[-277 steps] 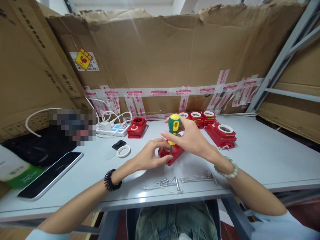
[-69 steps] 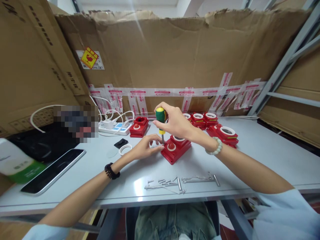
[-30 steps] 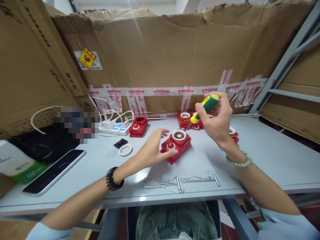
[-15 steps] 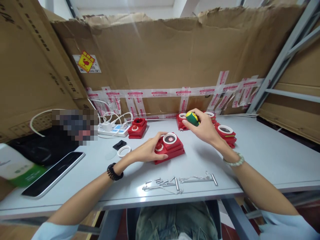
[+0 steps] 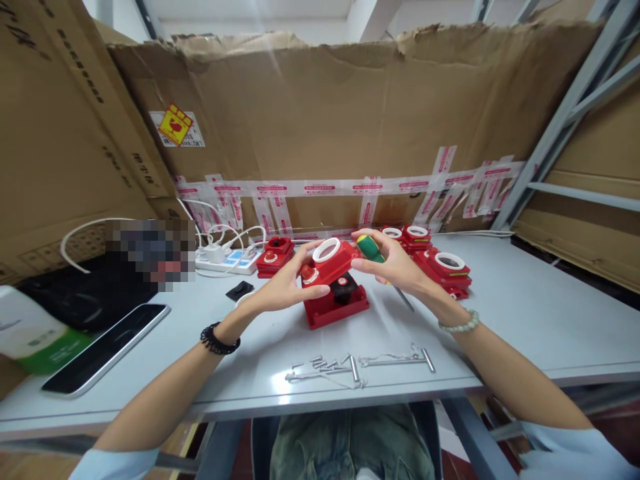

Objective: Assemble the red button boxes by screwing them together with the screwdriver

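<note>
My left hand [image 5: 295, 283] grips the left side of a red cover [image 5: 336, 262] with a white ring [image 5: 327, 250] and a round red knob. The cover is tilted, lifted off its red base [image 5: 333, 311], and a black part [image 5: 344, 287] shows inside. My right hand [image 5: 387, 260] is closed around a screwdriver [image 5: 370, 249] with a green and yellow handle, its shaft pointing down to the right. The right fingertips are at the cover's right edge. Nearer me lie several loose screws [image 5: 327, 364] and two metal T-shaped bars [image 5: 400, 361] with string.
More red boxes [image 5: 453, 272] with white rings stand at the back right, and another red box [image 5: 275, 257] beside the power strip [image 5: 233, 260]. A black piece [image 5: 240, 290] lies left of my hand. A phone [image 5: 107, 350] rests on the left, and cardboard [image 5: 320, 120] walls the back.
The red cover has come up off its base, tilting in my left hand. My right hand has moved left and down to the cover with the screwdriver.
</note>
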Motion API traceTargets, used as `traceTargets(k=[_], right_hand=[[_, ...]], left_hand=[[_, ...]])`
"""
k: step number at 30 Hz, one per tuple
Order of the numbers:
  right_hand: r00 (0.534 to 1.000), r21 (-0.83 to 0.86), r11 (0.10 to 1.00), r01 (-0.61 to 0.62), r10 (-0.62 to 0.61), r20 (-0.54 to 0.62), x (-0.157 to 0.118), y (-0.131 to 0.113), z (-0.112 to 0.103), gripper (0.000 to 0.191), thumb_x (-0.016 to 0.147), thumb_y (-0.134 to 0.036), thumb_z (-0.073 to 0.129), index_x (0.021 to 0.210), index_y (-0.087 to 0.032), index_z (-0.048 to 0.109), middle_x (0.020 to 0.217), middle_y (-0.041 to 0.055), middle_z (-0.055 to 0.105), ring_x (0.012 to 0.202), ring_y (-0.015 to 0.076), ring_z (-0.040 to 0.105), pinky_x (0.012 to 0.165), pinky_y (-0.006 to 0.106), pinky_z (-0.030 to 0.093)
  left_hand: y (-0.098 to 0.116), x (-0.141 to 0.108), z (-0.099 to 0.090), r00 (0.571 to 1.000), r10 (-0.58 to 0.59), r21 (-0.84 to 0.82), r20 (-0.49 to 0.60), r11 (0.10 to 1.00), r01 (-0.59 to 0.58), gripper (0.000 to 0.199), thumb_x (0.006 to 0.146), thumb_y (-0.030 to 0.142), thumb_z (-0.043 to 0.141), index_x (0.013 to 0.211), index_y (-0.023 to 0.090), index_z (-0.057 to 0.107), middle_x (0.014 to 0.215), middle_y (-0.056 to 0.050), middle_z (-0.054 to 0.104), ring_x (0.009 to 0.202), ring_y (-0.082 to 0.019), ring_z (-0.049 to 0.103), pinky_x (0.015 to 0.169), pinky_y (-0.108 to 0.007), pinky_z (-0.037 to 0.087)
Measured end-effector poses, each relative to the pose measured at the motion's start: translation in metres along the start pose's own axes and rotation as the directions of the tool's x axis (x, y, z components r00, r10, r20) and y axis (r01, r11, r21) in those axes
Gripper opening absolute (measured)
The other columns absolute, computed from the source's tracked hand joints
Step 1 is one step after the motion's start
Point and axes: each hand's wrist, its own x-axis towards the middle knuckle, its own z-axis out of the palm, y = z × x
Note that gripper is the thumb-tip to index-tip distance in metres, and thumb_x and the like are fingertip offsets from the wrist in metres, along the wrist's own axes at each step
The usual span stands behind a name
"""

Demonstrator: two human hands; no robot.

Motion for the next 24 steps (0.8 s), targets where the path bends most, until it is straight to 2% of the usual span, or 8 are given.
traceTargets(k=[3, 7, 10, 13, 15, 17, 20, 24], right_hand=[[1.0, 0.017, 1.0, -0.026, 0.027, -0.014, 0.0, -0.001, 0.004, 0.06, 0.063, -0.039, 0.08, 0.115, -0.021, 0.055, 0.085, -0.0021, 0.056, 0.051, 0.0048, 0.041, 0.034, 0.018, 0.031], [0.995, 0.053, 0.998, -0.017, 0.022, -0.095, 0.002, 0.003, 0.008, 0.059, 0.061, -0.038, 0.08, 0.111, -0.02, 0.055, 0.086, -0.0016, 0.058, 0.05, 0.0048, 0.042, 0.034, 0.019, 0.032], [0.979, -0.016, 0.999, 0.048, -0.051, -0.196, 0.004, 0.01, 0.012, 0.054, 0.063, -0.036, 0.079, 0.107, -0.018, 0.055, 0.08, -0.0016, 0.059, 0.056, 0.0079, 0.05, 0.046, 0.022, 0.041], [0.938, -0.128, 0.983, 0.13, -0.164, -0.304, 0.006, 0.017, 0.015, 0.052, 0.065, -0.035, 0.079, 0.107, -0.017, 0.055, 0.077, -0.0012, 0.059, 0.068, 0.012, 0.055, 0.06, 0.027, 0.047], [0.922, -0.171, 0.974, 0.148, -0.198, -0.333, 0.006, 0.018, 0.017, 0.045, 0.066, -0.036, 0.077, 0.101, -0.016, 0.057, 0.079, -0.0001, 0.06, 0.069, 0.0125, 0.056, 0.062, 0.027, 0.047], [0.94, -0.142, 0.982, 0.125, -0.163, -0.3, 0.005, 0.016, 0.02, 0.034, 0.069, -0.039, 0.074, 0.09, -0.016, 0.06, 0.074, 0.0002, 0.06, 0.063, 0.0112, 0.054, 0.056, 0.026, 0.045], [0.983, 0.005, 1.0, 0.009, -0.008, -0.186, 0.002, 0.006, 0.027, 0.029, 0.071, -0.039, 0.072, 0.08, -0.015, 0.06, 0.063, -0.0015, 0.058, 0.049, 0.008, 0.048, 0.042, 0.021, 0.038], [0.985, 0.156, 0.979, -0.129, 0.145, -0.098, -0.001, -0.005, 0.035, 0.027, 0.068, -0.037, 0.073, 0.078, -0.016, 0.059, 0.057, -0.0034, 0.057, 0.043, 0.0074, 0.048, 0.032, 0.018, 0.031]], left_hand=[[-0.003, 0.002, 0.003, 0.999, -0.034, -0.071, 0.0, 0.997, 0.034, 0.077, 0.079, 0.033, 0.072, 0.144, 0.025, 0.032, 0.144, -0.014, 0.045, 0.121, -0.028, 0.055, 0.097, -0.039, 0.047], [-0.007, 0.004, 0.008, 0.988, -0.152, -0.177, 0.02, 0.972, 0.153, 0.073, 0.082, 0.038, 0.067, 0.144, 0.022, 0.032, 0.128, -0.015, 0.059, 0.115, -0.029, 0.059, 0.093, -0.042, 0.047], [-0.007, 0.006, 0.012, 0.976, -0.217, -0.305, 0.027, 0.928, 0.215, 0.07, 0.081, 0.039, 0.067, 0.14, 0.019, 0.035, 0.115, -0.015, 0.066, 0.11, -0.027, 0.062, 0.093, -0.042, 0.046], [-0.004, 0.008, 0.016, 0.966, -0.257, -0.455, 0.025, 0.858, 0.24, 0.07, 0.078, 0.04, 0.069, 0.137, 0.021, 0.035, 0.116, -0.015, 0.065, 0.098, -0.025, 0.068, 0.088, -0.038, 0.048], [-0.001, 0.009, 0.018, 0.96, -0.278, -0.52, 0.029, 0.816, 0.252, 0.073, 0.077, 0.041, 0.069, 0.138, 0.024, 0.032, 0.115, -0.014, 0.065, 0.087, -0.022, 0.07, 0.082, -0.037, 0.05], [0.002, 0.01, 0.019, 0.958, -0.285, -0.551, 0.023, 0.796, 0.25, 0.069, 0.078, 0.04, 0.068, 0.135, 0.024, 0.033, 0.113, -0.012, 0.066, 0.08, -0.02, 0.07, 0.078, -0.034, 0.05], [0.003, 0.01, 0.022, 0.965, -0.261, -0.542, -0.01, 0.812, 0.214, 0.056, 0.078, 0.037, 0.066, 0.127, 0.021, 0.042, 0.111, -0.009, 0.066, 0.078, -0.017, 0.069, 0.076, -0.031, 0.05], [-0.001, 0.01, 0.028, 0.977, -0.209, -0.457, -0.028, 0.873, 0.173, 0.049, 0.08, 0.035, 0.064, 0.123, 0.018, 0.048, 0.105, -0.008, 0.067, 0.081, -0.018, 0.067, 0.078, -0.031, 0.05]])
